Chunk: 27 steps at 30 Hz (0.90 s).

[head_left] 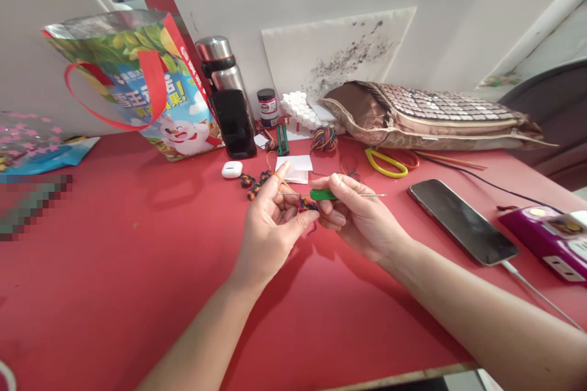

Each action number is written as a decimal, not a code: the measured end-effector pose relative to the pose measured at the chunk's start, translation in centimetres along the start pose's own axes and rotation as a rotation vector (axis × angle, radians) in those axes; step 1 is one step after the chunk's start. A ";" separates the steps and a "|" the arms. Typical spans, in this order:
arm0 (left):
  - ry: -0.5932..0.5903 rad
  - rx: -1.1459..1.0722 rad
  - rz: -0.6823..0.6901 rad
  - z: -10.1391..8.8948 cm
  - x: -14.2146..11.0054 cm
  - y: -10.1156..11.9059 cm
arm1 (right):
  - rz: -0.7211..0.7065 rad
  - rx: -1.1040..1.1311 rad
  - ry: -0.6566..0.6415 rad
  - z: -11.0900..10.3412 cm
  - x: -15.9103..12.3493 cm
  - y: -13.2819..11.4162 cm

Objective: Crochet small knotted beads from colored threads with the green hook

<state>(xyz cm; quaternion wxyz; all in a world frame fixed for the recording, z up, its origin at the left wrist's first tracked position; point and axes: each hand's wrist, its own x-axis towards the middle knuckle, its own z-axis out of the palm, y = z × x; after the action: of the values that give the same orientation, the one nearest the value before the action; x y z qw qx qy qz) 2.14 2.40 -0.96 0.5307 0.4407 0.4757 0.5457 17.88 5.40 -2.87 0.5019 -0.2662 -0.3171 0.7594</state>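
My right hand (348,204) pinches a crochet hook (323,194) by its green grip. The thin metal shaft sticks out on both sides, pointing left toward the other hand. In my left hand (275,214) a small multicoloured crochet piece (306,203) is held between thumb and fingers. An orange strand of yarn (280,179) runs over the raised left index finger. Beyond that hand, a dark, orange-flecked crocheted strip (259,184) lies on the red table. Farther back sits a ball of multicoloured yarn (324,140). Fingers partly hide where hook and stitches meet.
A phone (463,220) on a cable and a purple power strip (548,238) lie at right. Yellow-handled scissors (386,163), a white earbud case (232,169) and white paper (294,164) lie behind my hands. An upright phone (237,125), steel flask (228,76), bag (137,85) and cushion (440,110) stand farther back.
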 end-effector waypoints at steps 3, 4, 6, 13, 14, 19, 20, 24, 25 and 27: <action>-0.023 0.007 -0.014 0.0 0.0 0.1 | 0.004 0.011 0.017 -0.1 0.2 0.0; -0.029 0.004 -0.019 0.0 -0.1 0.1 | 0.002 0.005 0.020 -0.1 0.2 0.0; -0.032 -0.029 -0.020 -0.1 -0.1 -0.1 | -0.003 -0.009 0.021 -0.1 0.3 -0.1; -0.038 -0.212 0.009 -0.5 0.2 -0.8 | -0.015 -0.024 0.005 0.0 0.0 -0.3; -0.032 -0.214 0.013 -0.5 0.2 -0.8 | -0.019 -0.026 0.002 0.1 0.0 -0.3; 0.007 -0.188 0.027 -0.2 0.3 -0.6 | -0.032 -0.029 -0.017 0.2 0.0 -0.3; 0.022 -0.186 0.029 -0.1 0.3 -0.6 | -0.034 -0.031 -0.020 0.2 0.0 -0.3; 0.064 -0.206 0.010 -0.1 0.4 -0.5 | -0.066 -0.059 -0.024 0.3 -0.3 -0.2; 0.065 -0.216 -0.001 -0.1 0.4 -0.4 | -0.077 -0.074 -0.024 0.3 -0.3 -0.1; 0.063 -0.246 -0.023 -0.1 0.4 -0.3 | -0.106 -0.109 -0.016 0.4 -0.6 0.0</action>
<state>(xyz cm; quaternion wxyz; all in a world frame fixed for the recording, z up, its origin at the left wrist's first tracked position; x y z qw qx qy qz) 2.06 2.79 -1.24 0.5717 0.3495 0.4266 0.6075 17.83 4.81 -2.56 0.5235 -0.2697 -0.3755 0.7156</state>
